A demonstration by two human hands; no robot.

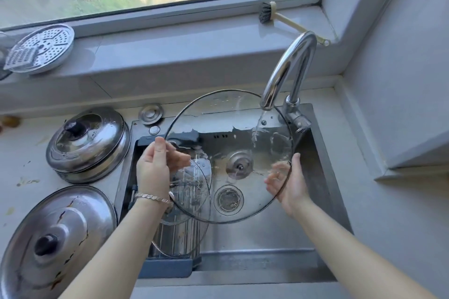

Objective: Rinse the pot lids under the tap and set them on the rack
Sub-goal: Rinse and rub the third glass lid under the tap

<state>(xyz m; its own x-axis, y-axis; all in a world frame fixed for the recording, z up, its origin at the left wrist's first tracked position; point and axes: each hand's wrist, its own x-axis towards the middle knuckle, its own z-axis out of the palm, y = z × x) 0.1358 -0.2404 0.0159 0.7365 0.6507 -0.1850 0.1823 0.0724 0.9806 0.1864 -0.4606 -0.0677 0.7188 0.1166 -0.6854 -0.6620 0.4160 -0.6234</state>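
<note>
- Large glass lid [229, 143], centre frame, held tilted over the sink [267, 233]. Water from the tap [289, 68] strikes its upper right part.
- Left hand [155, 167] pinches the left rim with its fingers. Right hand [290, 187] cups the right rim.
- I judge this mid-rinse. I would turn the lid by its rim so the stream sweeps the whole face, gripping firmly because wet glass slips.
- Rack [175, 238], lower left in the sink, holds a smaller glass lid [192, 187].
- Domed steel lid [87, 143] and flatter steel lid [56, 233] sit on the table [19, 170], far left.
</note>
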